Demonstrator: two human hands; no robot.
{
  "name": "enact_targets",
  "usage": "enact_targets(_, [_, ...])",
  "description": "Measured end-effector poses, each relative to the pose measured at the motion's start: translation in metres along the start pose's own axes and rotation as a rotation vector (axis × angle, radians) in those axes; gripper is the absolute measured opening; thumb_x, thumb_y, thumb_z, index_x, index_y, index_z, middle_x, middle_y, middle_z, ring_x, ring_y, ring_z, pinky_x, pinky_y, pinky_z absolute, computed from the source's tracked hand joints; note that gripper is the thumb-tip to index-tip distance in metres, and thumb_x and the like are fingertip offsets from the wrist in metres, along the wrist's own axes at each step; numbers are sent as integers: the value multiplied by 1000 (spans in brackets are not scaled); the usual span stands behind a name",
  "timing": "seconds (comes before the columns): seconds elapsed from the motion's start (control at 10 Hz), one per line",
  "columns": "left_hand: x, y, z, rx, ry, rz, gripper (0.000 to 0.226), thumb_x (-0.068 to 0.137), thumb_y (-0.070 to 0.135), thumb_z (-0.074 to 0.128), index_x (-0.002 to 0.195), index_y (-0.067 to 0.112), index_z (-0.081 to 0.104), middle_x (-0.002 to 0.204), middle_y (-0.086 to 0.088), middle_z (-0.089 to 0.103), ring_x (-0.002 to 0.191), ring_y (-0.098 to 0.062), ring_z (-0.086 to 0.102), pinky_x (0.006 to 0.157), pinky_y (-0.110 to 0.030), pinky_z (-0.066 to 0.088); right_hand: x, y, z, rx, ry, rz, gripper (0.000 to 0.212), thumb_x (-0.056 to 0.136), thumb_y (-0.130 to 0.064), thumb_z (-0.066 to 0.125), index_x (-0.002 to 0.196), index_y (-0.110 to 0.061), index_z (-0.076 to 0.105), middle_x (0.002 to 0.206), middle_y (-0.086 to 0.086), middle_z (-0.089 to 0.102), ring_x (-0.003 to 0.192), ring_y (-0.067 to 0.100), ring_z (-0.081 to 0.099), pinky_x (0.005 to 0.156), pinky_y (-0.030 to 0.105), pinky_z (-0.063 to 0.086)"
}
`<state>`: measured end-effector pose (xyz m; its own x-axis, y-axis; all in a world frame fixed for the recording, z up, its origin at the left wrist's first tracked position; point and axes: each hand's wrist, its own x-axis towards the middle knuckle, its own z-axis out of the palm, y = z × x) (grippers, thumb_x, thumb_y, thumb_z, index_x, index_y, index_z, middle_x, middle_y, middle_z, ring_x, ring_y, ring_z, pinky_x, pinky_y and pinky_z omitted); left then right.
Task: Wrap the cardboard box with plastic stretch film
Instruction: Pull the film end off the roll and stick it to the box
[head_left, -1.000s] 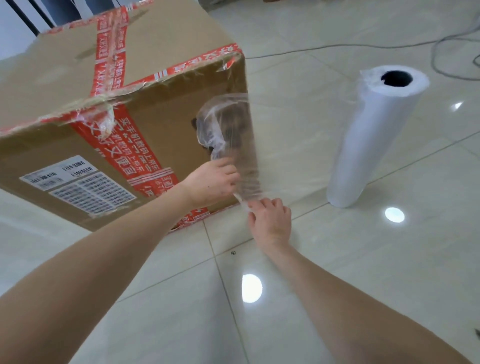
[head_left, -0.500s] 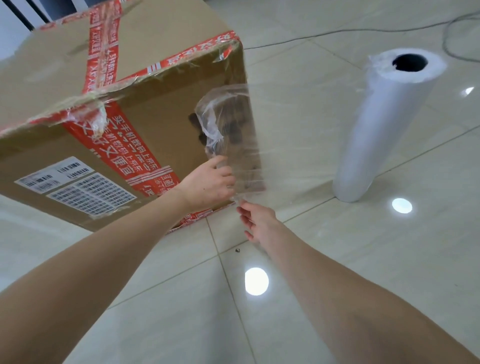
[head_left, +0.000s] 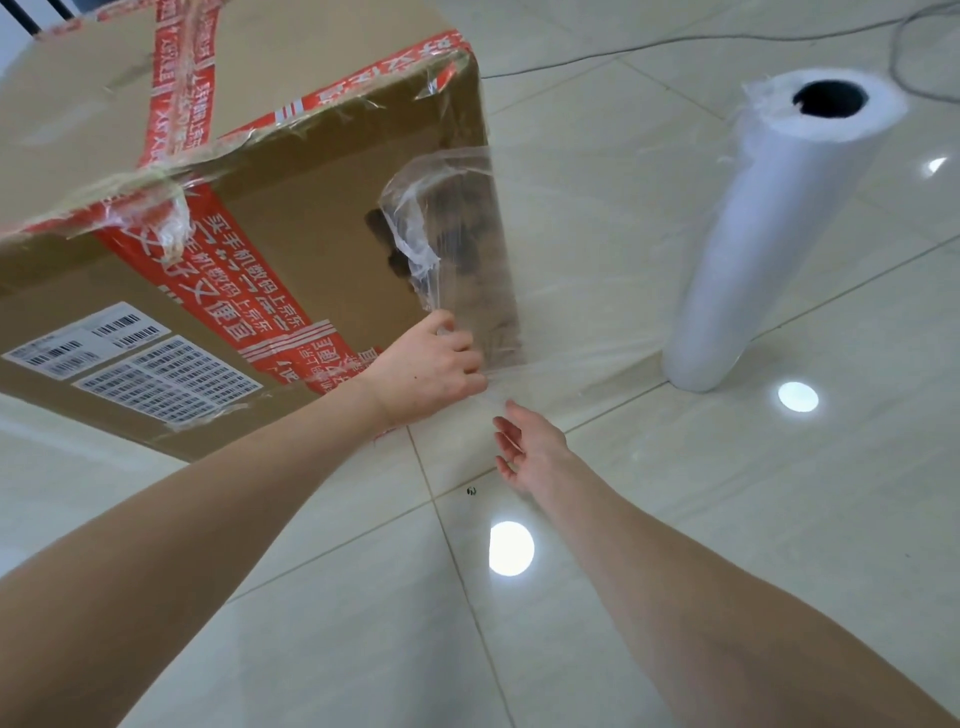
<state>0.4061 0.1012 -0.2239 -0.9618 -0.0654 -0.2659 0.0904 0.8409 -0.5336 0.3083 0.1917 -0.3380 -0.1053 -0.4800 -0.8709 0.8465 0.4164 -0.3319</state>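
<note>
There is one cardboard box (head_left: 311, 249). There is one roll of film (head_left: 753, 249). One sheet of clear film (head_left: 597, 249) runs from the roll to the box. There are two hands, the left hand (head_left: 431, 369) and the right hand (head_left: 527, 449). The box has two white labels (head_left: 85, 338) (both have little black bar codes). The floor (head_left: 311, 623) has three bright light spots (head_left: 511, 548) and one tiny dark speck (head_left: 471, 490).

A glossy pale tiled floor (head_left: 727, 519) is gleaming, round ceiling-light reflections (head_left: 511, 548) are shining off it, a thin grey cable (head_left: 550, 64) is trailing across the far tiles, and a tiny dark speck (head_left: 471, 490) is sitting on a grout line.
</note>
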Motion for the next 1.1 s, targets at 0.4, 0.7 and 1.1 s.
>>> enact_targets(0.4, [-5,-3,5,-47,12,-37,18,73,2,61,67,18,60,66,2,54,67,-21,54,89,-42,47,7,4,6,-195,-11,-80,14,81,-15,71,71,-16,62,64,-3,62,48,4,49,43,17,29])
enact_targets(0.7, [15,-18,-24,-92,319,-87,39,80,11,50,117,13,65,118,-10,65,110,-28,61,98,-43,48,11,12,17,-242,24,-174,22,84,-10,67,65,-10,57,60,1,55,47,9,39,39,17,26])
enact_targets(1.1, [6,-50,-23,251,139,-165,58,91,16,27,146,1,17,155,-14,21,144,-27,18,118,-43,6,17,9,7,-388,59,-242,32,81,-22,71,55,-16,54,59,0,56,52,13,44,54,23,33])
